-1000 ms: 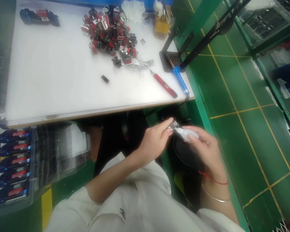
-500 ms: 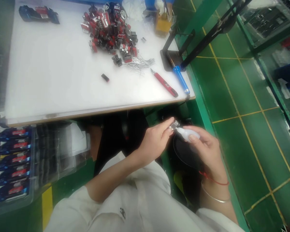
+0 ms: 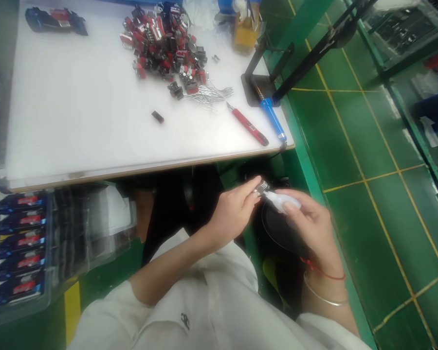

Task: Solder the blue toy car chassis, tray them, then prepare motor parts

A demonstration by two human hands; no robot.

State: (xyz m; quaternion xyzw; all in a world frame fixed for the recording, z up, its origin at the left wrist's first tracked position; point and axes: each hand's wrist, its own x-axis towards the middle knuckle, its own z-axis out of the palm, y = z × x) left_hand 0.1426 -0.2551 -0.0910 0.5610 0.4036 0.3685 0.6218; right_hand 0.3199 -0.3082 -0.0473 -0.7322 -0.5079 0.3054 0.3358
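My left hand point(image 3: 235, 206) is closed on a small part with silvery ribs point(image 3: 263, 186), held in front of the table edge. Most of that part is hidden by the fingers. In my right hand point(image 3: 310, 218) is a small white squeeze bottle point(image 3: 282, 201), pinched between thumb and fingers. Its narrow tip points left and meets or nearly meets the ribbed part; I cannot tell whether they touch. Beyond the hands, a red craft knife point(image 3: 248, 127) lies on the white table point(image 3: 76, 107), beside a blue-handled soldering iron point(image 3: 273, 116).
A heap of red, black and silver parts point(image 3: 162, 41) lies at the back, with thin metal wires point(image 3: 209, 97) before it. A small black piece point(image 3: 157, 116) lies nearer. A dark blue model body point(image 3: 56, 20) sits far left. Trays of packed blue items point(image 3: 22, 243) stand lower left.
The view has shifted very slightly. Both hands keep the same hold, with the bottle tip still at the ribbed part.
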